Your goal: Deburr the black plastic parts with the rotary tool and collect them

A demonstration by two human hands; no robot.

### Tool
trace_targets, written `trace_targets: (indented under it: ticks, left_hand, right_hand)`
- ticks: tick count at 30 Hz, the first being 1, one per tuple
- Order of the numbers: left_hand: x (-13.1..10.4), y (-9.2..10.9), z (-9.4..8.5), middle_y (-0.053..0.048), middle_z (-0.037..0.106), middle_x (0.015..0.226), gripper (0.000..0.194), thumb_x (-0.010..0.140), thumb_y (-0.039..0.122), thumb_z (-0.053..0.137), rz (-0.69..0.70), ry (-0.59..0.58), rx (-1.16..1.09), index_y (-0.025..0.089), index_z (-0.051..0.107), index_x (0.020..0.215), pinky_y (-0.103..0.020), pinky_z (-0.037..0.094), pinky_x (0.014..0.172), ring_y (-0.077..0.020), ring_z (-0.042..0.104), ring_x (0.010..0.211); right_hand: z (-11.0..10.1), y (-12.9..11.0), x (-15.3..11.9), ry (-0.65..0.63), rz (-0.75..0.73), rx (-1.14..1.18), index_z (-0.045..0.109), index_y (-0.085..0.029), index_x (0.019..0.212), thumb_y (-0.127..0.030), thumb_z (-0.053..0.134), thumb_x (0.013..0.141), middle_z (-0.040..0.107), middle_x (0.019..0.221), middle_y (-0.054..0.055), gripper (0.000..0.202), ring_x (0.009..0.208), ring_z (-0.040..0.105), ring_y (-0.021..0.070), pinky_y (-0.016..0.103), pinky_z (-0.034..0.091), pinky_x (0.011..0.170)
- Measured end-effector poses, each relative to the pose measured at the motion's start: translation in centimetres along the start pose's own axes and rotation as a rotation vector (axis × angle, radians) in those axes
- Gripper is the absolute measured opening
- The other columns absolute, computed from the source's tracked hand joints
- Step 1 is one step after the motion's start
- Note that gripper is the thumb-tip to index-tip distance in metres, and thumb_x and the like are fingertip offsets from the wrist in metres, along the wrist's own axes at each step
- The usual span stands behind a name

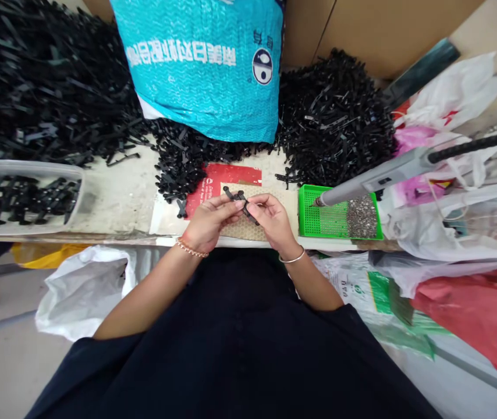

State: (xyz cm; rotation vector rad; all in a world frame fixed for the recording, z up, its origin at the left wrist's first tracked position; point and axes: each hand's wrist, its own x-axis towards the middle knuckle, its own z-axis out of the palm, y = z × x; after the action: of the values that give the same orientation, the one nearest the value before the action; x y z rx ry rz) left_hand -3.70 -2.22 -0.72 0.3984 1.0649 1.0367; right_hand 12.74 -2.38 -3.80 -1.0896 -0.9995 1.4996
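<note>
Between my two hands, above a honeycomb-patterned mat [248, 231] near the table's front edge, is a small black plastic bracket [240, 196] made of crossing arms. My left hand [214, 220] pinches its left side with thumb and fingers. From the right, my right hand [273, 220] pinches its lower right part. Fingertips hide some of the bracket, so I cannot tell whether it is one piece or several. A red printed sheet [196, 198] lies behind my left hand.
Heaps of black plastic parts [48, 87] lie behind, around a blue sack [205, 70]. A clear tub [78, 198] of black parts stands left. At right, a grey electric screwdriver [362, 177] rests with its tip over a green tray [303, 224] of small screws, beside plastic bags [440, 227].
</note>
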Motion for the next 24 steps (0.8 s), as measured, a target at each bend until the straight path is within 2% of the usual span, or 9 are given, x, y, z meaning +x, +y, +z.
trace_targets:
  ticks: [3, 6, 9, 11, 12, 14, 18, 22, 24]
  left_hand:
    - [0.1, -0.6, 0.2, 0.000, 0.076, 0.074, 0.033, 0.062, 0.020, 0.105, -0.146, -0.065, -0.038, 0.014, 0.077, 0.076, -0.019, 0.059, 0.071, -0.0086, 0.071, 0.066]
    - [0.2, -0.9, 0.7, -0.001, 0.078, 0.077, 0.027, 0.069, 0.018, 0.102, -0.188, -0.113, -0.029, 0.015, 0.077, 0.078, -0.020, 0.060, 0.077, -0.0093, 0.072, 0.071]
    - [0.9, -0.7, 1.9, -0.005, 0.083, 0.087, 0.025, 0.074, 0.019, 0.099, -0.188, -0.138, 0.041, 0.015, 0.076, 0.080, -0.025, 0.063, 0.084, -0.0128, 0.077, 0.077]
    - [1.7, -0.5, 3.1, -0.007, 0.084, 0.090, 0.024, 0.076, 0.019, 0.098, -0.184, -0.151, 0.108, 0.014, 0.075, 0.082, -0.028, 0.065, 0.081, -0.0150, 0.079, 0.076]
    - [2.2, -0.4, 3.8, -0.007, 0.084, 0.089, 0.024, 0.077, 0.019, 0.098, -0.182, -0.160, 0.143, 0.014, 0.075, 0.082, -0.028, 0.066, 0.078, -0.0155, 0.079, 0.075]
    - [3.3, -0.5, 5.4, -0.008, 0.083, 0.086, 0.025, 0.078, 0.019, 0.097, -0.178, -0.188, 0.208, 0.014, 0.073, 0.081, -0.027, 0.066, 0.072, -0.0151, 0.078, 0.070]
    - [5.4, -1.3, 8.1, -0.008, 0.080, 0.078, 0.031, 0.076, 0.019, 0.100, -0.190, -0.253, 0.307, 0.013, 0.069, 0.074, -0.026, 0.066, 0.067, -0.0141, 0.076, 0.063]
    - [6.9, -2.7, 8.8, -0.008, 0.079, 0.074, 0.034, 0.071, 0.018, 0.103, -0.219, -0.263, 0.370, 0.011, 0.069, 0.071, -0.026, 0.066, 0.062, -0.0148, 0.075, 0.061]
    - [7.4, -3.2, 8.6, -0.009, 0.079, 0.075, 0.035, 0.068, 0.019, 0.105, -0.217, -0.267, 0.399, 0.011, 0.071, 0.071, -0.025, 0.066, 0.061, -0.0145, 0.075, 0.063]
  right_hand:
    - [-0.5, 0.4, -1.7, 0.027, -0.127, -0.126, 0.072, -0.027, 0.099, -0.065, 0.086, 0.082, 0.072, 0.102, 0.003, 0.044, 0.093, 0.071, 0.0167, 0.036, 0.066, 0.089]
    - [-2.2, -1.0, -3.9, 0.078, -0.312, -0.441, 0.075, -0.030, 0.107, -0.056, 0.079, 0.091, 0.068, 0.118, 0.008, 0.031, 0.109, 0.070, 0.0225, 0.041, 0.065, 0.094]
    - [-5.3, -4.3, -4.9, 0.421, -0.599, -0.786, 0.068, -0.035, 0.134, -0.051, 0.075, 0.094, 0.057, 0.144, 0.011, 0.043, 0.142, 0.057, 0.0313, 0.051, 0.058, 0.113]
    - [-7.7, -6.7, -3.9, 0.738, -0.753, -0.851, 0.050, -0.037, 0.155, -0.053, 0.067, 0.098, 0.043, 0.160, 0.011, 0.061, 0.155, 0.047, 0.0332, 0.054, 0.052, 0.120]
    - [-8.8, -7.7, -2.8, 0.800, -0.771, -0.833, 0.039, -0.039, 0.162, -0.053, 0.064, 0.101, 0.038, 0.166, 0.010, 0.067, 0.158, 0.045, 0.0317, 0.054, 0.050, 0.123]
    - [-10.8, -9.2, -0.1, 0.713, -0.763, -0.745, 0.033, -0.039, 0.163, -0.055, 0.065, 0.102, 0.044, 0.163, 0.010, 0.071, 0.153, 0.052, 0.0273, 0.046, 0.053, 0.119]
    - [-12.2, -10.7, 4.1, 0.497, -0.600, -0.570, 0.048, -0.037, 0.149, -0.064, 0.069, 0.098, 0.064, 0.144, 0.008, 0.061, 0.117, 0.071, 0.0201, 0.035, 0.062, 0.101]
    - [-12.4, -11.0, 4.4, 0.361, -0.526, -0.446, 0.063, -0.035, 0.134, -0.071, 0.069, 0.095, 0.074, 0.115, 0.005, 0.053, 0.101, 0.073, 0.0199, 0.038, 0.063, 0.097]
    - [-13.1, -10.3, 4.3, 0.356, -0.450, -0.415, 0.068, -0.033, 0.127, -0.076, 0.069, 0.091, 0.071, 0.093, 0.003, 0.057, 0.091, 0.073, 0.0199, 0.038, 0.064, 0.093]
